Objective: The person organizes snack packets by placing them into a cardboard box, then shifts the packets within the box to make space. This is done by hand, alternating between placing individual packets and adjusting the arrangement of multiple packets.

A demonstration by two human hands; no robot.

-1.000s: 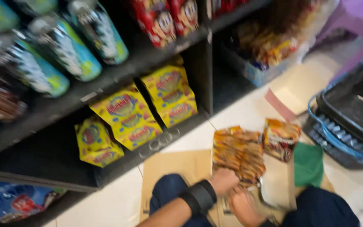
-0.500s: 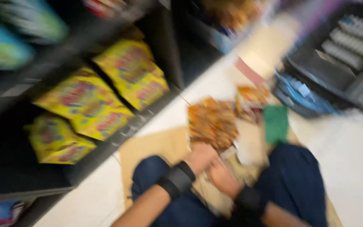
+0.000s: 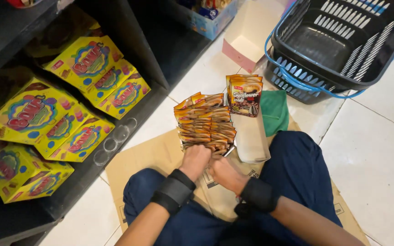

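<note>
On the far left stands a dark shelf (image 3: 128,59) with yellow boxes (image 3: 85,59) on it; about eight of them show, packed close and tilted. A flat sheet of cardboard (image 3: 147,157) lies on the white floor (image 3: 379,150), and the person sits on it in blue trousers. The left hand (image 3: 194,160) is curled shut around the bottom of a row of orange packets (image 3: 206,122). The packets overlap like a fan, too many to count, and they stick up and away from the fingers. The right hand (image 3: 226,174) is just beside the left, touching the same row low down; I cannot tell how tight its fingers are. Each wrist has one black band. Next to the row stands a narrow open tray (image 3: 251,139) with two or three packets upright at its far end. A green cloth (image 3: 275,111) lies behind it. At the top right are one open white box (image 3: 247,41) and one black basket (image 3: 338,45) with blue handles.
</note>
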